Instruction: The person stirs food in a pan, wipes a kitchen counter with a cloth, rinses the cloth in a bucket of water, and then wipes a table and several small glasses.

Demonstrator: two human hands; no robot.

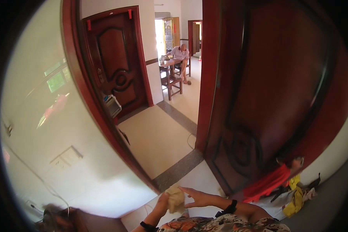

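A crumpled beige cloth (176, 200) is bunched up in front of my body, low in the picture. My left hand (162, 204) grips its left side. Just to the right of the bundle is my right hand (198, 197), with its thumb and fingers spread apart. Those fingertips come close to the cloth; whether one touches it I cannot tell. Each wrist wears a black band, such as the right wristband (230, 208). The cloth's underside is hidden.
Ahead is a doorway with a dark stone threshold (178, 169). An open reddish-brown door (266, 81) stands to its right, beside red fabric (266, 182) and yellow bags (294, 203). A cable (32, 174) runs down the left wall. Beyond, a person (180, 55) sits at a table (169, 62).
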